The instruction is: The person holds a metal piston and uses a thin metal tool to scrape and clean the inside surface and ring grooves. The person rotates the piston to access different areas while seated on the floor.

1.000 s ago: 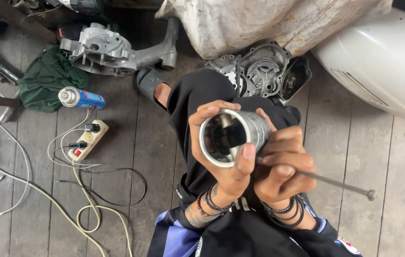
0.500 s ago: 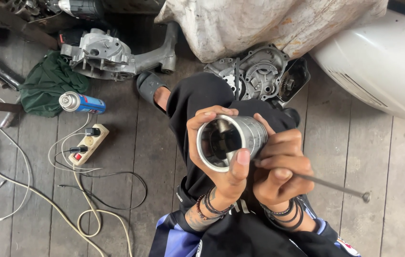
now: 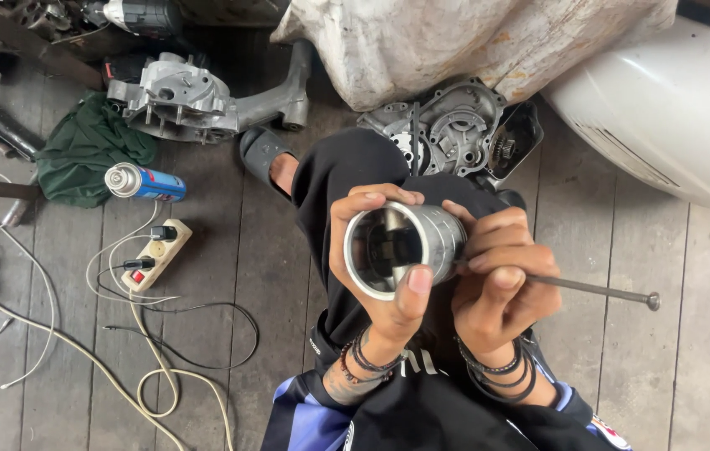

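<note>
Gripped in the left hand (image 3: 384, 276), a short silver metal cylinder (image 3: 405, 246) sits with its open mouth turned up toward the head camera; the thumb presses on the near rim and the fingers curl over the far edge. Its grip is closed tight around the cylinder wall. The right hand (image 3: 501, 288) is closed too, its fingers touching the cylinder's right side while pinching a thin grey metal rod (image 3: 597, 290) that runs out to the right and ends in a small round head. Both hands hover above the person's black-trousered knee (image 3: 355, 175), over a floor of weathered grey wooden planks (image 3: 271, 276).

Just beyond the knee lies a grey cast-metal engine cover (image 3: 455, 125), close against a dirty white cloth bundle (image 3: 455, 42). A large white rounded body panel (image 3: 672, 117) closes off the upper right. To the left, well apart from the hands, are a blue and silver spray can (image 3: 142, 182), a dark green rag (image 3: 88, 150), a cream power strip (image 3: 154, 255) with plugs in it, and loose white and black cables (image 3: 163, 367). Another grey engine casing (image 3: 188, 96) sits at the top left. Bare boards lie open to the right of the rod and below the cables.
</note>
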